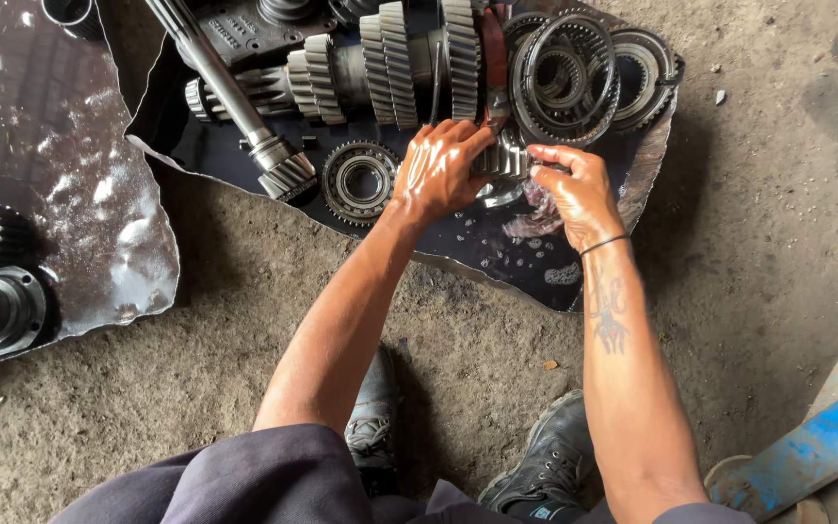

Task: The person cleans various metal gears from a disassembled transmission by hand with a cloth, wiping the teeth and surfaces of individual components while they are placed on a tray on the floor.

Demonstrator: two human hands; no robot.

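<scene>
Gear (pixel 502 158) sits gripped between oily left hand (pixel 436 173) and right hand (pixel 574 189) — best kept square, fingers firm — on the tray (pixel 647 180).

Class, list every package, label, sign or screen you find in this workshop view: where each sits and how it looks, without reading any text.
No packages, paper labels, signs or screens are in view.
Raised cast lettering on the dark metal housing: top left of centre, behind the long shaft; small, same colour as the casting.
Both hands rest on an oily gear, which is unmarked.
</scene>
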